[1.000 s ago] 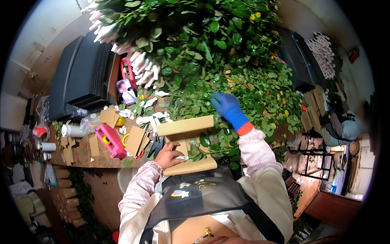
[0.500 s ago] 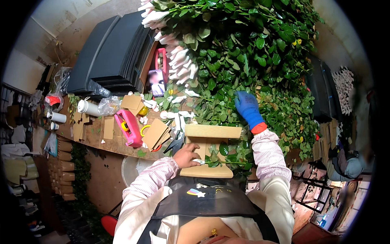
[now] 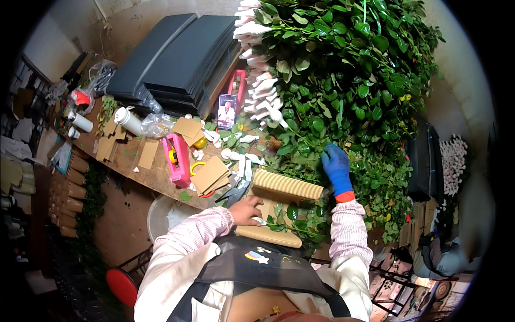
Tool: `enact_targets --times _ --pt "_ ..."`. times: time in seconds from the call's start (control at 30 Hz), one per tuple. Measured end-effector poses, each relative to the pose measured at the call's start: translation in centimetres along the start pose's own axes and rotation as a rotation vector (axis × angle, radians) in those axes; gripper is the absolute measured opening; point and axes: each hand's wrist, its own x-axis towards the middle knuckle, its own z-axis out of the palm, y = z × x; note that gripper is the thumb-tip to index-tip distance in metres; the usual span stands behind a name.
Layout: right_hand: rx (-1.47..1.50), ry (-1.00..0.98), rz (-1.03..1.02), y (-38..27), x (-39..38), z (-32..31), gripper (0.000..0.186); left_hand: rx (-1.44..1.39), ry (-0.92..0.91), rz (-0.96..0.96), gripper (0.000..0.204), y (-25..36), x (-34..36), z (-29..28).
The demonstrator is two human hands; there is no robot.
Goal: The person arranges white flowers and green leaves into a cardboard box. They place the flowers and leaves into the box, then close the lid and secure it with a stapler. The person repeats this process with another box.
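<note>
My bare left hand (image 3: 248, 211) has its fingers closed by the white-sleeved bud (image 3: 259, 220) of a leafy rose stem (image 3: 289, 227). That stem lies across a sheet of tan corrugated cardboard (image 3: 268, 235), whose far side stands folded up as a ridged flap (image 3: 288, 184). My right hand (image 3: 337, 165), in a blue glove with an orange cuff, reaches beyond the flap into the foliage. Its fingers are closed at a leafy stem, partly hidden by leaves, which appears to lead to a white-sleeved bud (image 3: 276, 116) on the pile of roses (image 3: 343, 70).
Left of the cardboard lie dark-handled shears (image 3: 234, 191), small cardboard pieces (image 3: 211, 175) and a pink tape dispenser (image 3: 176, 160). A phone (image 3: 226, 111) stands beside dark stacked sheets (image 3: 185, 61). A white bottle (image 3: 127, 121) is farther left; a red stool (image 3: 122, 286) is below.
The whole view has shifted and tilted. My right hand, still among the leaves, has drawn slightly nearer, and a sleeved bud on the pile now sticks out. My left hand stays at its bud.
</note>
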Motion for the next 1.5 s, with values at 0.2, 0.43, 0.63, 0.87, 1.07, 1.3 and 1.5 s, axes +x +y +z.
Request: enact_targets --times 0.2,0.43,0.63,0.87,1.07,1.3,1.5 --pt "0.096 0.118 0.002 -3.4 -1.0 -10.4 0.026 -0.011 0.011 -0.010 0.032 -0.5 -0.3 1.6" --pt "0.040 -0.264 -0.301 -10.1 -6.9 -18.9 0.038 -0.066 0.041 -0.027 0.041 -1.5 -1.1 2.2" --pt "-0.179 -0.824 -0.010 -3.7 -18.3 -7.9 0.015 -0.269 0.142 -0.085 0.098 0.5 -0.6 -0.6" --pt "-0.039 -0.896 0.130 -0.1 -25.0 -1.0 0.025 -0.210 0.016 -0.042 0.056 0.1 -1.0 0.4" --pt "-0.117 -0.482 0.220 -0.3 -13.8 -3.5 0.030 -0.189 0.000 -0.060 0.050 1.0 -0.9 -0.5" --pt "-0.129 -0.230 -0.005 4.5 -12.2 9.7 0.040 -0.246 -0.040 -0.028 0.031 1.0 0.7 -0.7" --pt "0.108 -0.133 0.111 -0.4 -7.1 -2.6 0.041 -0.102 0.212 0.004 0.015 0.4 0.4 1.4"
